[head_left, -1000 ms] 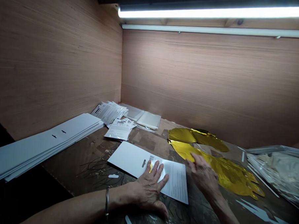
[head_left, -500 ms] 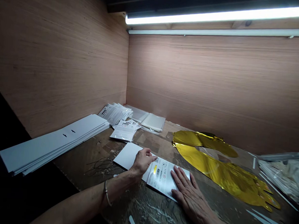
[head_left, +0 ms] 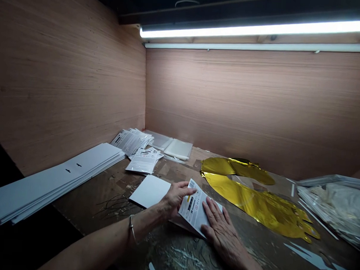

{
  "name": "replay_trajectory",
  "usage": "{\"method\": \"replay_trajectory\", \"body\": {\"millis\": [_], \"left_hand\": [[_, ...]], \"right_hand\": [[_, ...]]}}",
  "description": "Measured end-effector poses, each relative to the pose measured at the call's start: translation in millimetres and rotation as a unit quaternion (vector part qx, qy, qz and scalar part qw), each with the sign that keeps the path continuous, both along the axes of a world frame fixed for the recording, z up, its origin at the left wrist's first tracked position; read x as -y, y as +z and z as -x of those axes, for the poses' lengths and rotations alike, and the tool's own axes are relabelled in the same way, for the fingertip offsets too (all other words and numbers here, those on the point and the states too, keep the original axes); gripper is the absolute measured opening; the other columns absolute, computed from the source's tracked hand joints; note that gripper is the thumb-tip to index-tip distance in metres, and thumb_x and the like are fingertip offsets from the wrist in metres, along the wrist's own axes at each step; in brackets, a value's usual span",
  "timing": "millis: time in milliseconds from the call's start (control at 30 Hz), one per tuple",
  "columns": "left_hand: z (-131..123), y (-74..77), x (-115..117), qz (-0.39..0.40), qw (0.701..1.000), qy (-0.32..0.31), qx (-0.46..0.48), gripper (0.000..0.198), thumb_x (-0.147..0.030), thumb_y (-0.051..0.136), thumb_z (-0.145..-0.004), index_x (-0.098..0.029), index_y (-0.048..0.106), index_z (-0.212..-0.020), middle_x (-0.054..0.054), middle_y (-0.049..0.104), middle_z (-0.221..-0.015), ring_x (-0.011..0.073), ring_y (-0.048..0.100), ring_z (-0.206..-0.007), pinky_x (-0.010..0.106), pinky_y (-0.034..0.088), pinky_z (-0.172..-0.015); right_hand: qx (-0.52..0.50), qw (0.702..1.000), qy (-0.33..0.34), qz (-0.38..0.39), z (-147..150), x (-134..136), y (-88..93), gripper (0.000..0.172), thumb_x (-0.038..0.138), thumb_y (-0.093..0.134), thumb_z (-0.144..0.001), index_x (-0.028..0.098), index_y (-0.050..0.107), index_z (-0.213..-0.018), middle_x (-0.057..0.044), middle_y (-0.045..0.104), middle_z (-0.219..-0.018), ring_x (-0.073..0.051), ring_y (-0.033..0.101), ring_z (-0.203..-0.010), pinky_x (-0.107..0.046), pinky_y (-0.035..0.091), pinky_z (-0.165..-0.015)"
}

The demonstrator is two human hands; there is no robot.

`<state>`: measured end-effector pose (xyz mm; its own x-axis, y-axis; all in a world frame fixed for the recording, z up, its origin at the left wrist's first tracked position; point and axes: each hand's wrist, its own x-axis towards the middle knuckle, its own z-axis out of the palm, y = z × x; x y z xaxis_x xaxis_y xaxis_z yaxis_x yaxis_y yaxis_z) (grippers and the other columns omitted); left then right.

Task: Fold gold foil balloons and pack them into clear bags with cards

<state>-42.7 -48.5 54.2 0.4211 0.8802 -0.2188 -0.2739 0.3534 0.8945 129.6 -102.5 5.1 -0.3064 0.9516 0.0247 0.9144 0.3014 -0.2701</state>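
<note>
A long white card lies in front of me, its plain end [head_left: 149,191] flat on the bench and its printed, barcoded end [head_left: 194,207] bent up. My left hand [head_left: 174,198], with a thin bangle on the wrist, grips the printed end's left edge. My right hand [head_left: 220,228] rests against that end's lower right side, fingers spread. A crumpled gold foil balloon [head_left: 254,198] lies to the right of my right hand, apart from it.
A stack of long white cards [head_left: 55,177] lies at left. Printed packets [head_left: 143,161] and clear bags [head_left: 177,149] sit by the back corner. A plastic bag of white material [head_left: 332,201] lies at right. Wooden walls [head_left: 243,114] enclose the scarred bench [head_left: 174,254].
The card has turned over since the earliest frame. Its printed end now bends upward between my hands, and my left hand has moved onto that end's edge.
</note>
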Motion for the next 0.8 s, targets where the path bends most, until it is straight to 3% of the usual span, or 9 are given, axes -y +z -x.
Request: {"method": "replay_trajectory", "body": {"millis": [133, 200, 267, 367, 433, 500, 600, 700, 800], "left_hand": [[-15, 6.1, 23, -0.134, 0.99, -0.003, 0.046, 0.043, -0.008, 0.053, -0.055, -0.015, 0.05, -0.097, 0.003, 0.058, -0.079, 0.0153, 0.054, -0.069, 0.022, 0.041, -0.059], [-17, 19.3, 23, -0.186, 0.982, -0.032, -0.003, 0.039, -0.005, 0.047, -0.053, -0.013, 0.054, -0.092, 0.002, 0.058, -0.076, 0.0153, 0.053, -0.068, 0.021, 0.04, -0.058], [-16, 40.8, 16, -0.241, 0.962, -0.114, -0.065, 0.035, -0.006, 0.044, -0.053, -0.011, 0.058, -0.084, 0.002, 0.058, -0.073, 0.0153, 0.052, -0.066, 0.02, 0.039, -0.056], [-13, 72.3, 2, -0.343, 0.898, -0.225, -0.16, 0.033, -0.004, 0.043, -0.053, -0.013, 0.062, -0.078, -0.001, 0.058, -0.07, 0.0156, 0.052, -0.068, 0.019, 0.038, -0.059], [-12, 79.0, -5, -0.372, 0.867, -0.264, -0.202, 0.036, -0.003, 0.043, -0.053, -0.015, 0.063, -0.081, -0.002, 0.059, -0.07, 0.0164, 0.052, -0.07, 0.02, 0.038, -0.061], [-12, 70.2, -8, -0.339, 0.886, -0.254, -0.187, 0.041, -0.003, 0.047, -0.054, -0.014, 0.06, -0.091, 0.001, 0.06, -0.076, 0.0181, 0.053, -0.073, 0.022, 0.039, -0.062], [-7, 43.0, -7, -0.253, 0.955, -0.13, -0.086, 0.051, -0.007, 0.057, -0.054, -0.012, 0.049, -0.105, 0.008, 0.06, -0.087, 0.0214, 0.054, -0.082, 0.027, 0.041, -0.068], [-1, 23.7, -2, -0.227, 0.973, -0.03, 0.022, 0.054, -0.011, 0.064, -0.053, -0.011, 0.048, -0.105, 0.011, 0.057, -0.095, 0.0228, 0.05, -0.092, 0.031, 0.038, -0.077], [-1, 15.2, -1, -0.229, 0.969, -0.024, 0.091, 0.05, -0.012, 0.064, -0.055, -0.013, 0.049, -0.103, 0.01, 0.057, -0.097, 0.0214, 0.05, -0.091, 0.032, 0.038, -0.08]], "right_hand": [[-0.106, 0.99, -0.048, -0.077, -4, 0, -3.1, 0.057, 0.042, 0.035, -0.076, 0.02, 0.019, -0.126, -0.004, 0.013, -0.134, -0.019, 0.009, -0.121, -0.043, 0.009, -0.098], [-0.202, 0.962, -0.105, -0.148, -10, -1, 5.0, 0.064, 0.041, 0.043, -0.072, 0.018, 0.018, -0.126, -0.008, 0.016, -0.134, -0.021, 0.013, -0.12, -0.042, 0.013, -0.097], [-0.325, 0.914, -0.166, -0.178, -17, -3, 18.7, 0.068, 0.038, 0.05, -0.068, 0.016, 0.019, -0.125, -0.011, 0.027, -0.129, -0.022, 0.024, -0.117, -0.041, 0.021, -0.095], [-0.509, 0.844, -0.157, -0.065, -25, -4, 36.8, 0.054, 0.034, 0.055, -0.065, 0.015, 0.04, -0.113, -0.009, 0.055, -0.102, -0.023, 0.048, -0.095, -0.037, 0.036, -0.082], [-0.586, 0.802, -0.117, 0.015, -25, -2, 39.6, 0.035, 0.03, 0.057, -0.064, 0.015, 0.054, -0.096, -0.005, 0.062, -0.084, -0.021, 0.054, -0.08, -0.033, 0.041, -0.073], [-0.634, 0.766, -0.098, 0.037, -19, 0, 34.7, 0.023, 0.026, 0.058, -0.064, 0.015, 0.06, -0.085, -0.003, 0.063, -0.079, -0.02, 0.054, -0.075, -0.031, 0.041, -0.069], [-0.669, 0.735, -0.097, 0.044, -10, 3, 23.9, 0.02, 0.024, 0.056, -0.066, 0.017, 0.06, -0.085, -0.002, 0.063, -0.079, -0.018, 0.054, -0.072, -0.03, 0.042, -0.066], [-0.659, 0.744, -0.104, 0.045, -5, 2, 19.3, 0.019, 0.024, 0.055, -0.067, 0.017, 0.06, -0.084, -0.003, 0.063, -0.081, -0.018, 0.054, -0.075, -0.03, 0.041, -0.069], [-0.624, 0.773, -0.111, 0.029, -6, -1, 20.0, 0.022, 0.026, 0.056, -0.066, 0.016, 0.061, -0.085, -0.005, 0.063, -0.083, -0.02, 0.053, -0.082, -0.031, 0.04, -0.074]]}}
